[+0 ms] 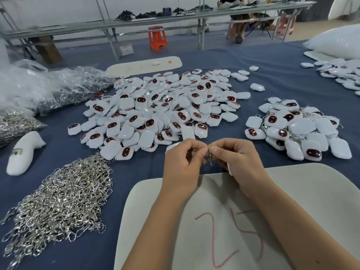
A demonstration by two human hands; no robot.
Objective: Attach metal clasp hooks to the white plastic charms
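Head view: charm pile beyond hands, hook heap left.

Both hands meet near centre over the blue cloth: the left hand and right hand pinch one metal clasp hook between their fingertips, and a white charm peeks out under the right palm. Beyond them sprawls the big charm pile; a smaller heap with hooks sits right. Loose clasps glitter near left, and a white board marked in red lies nearest.
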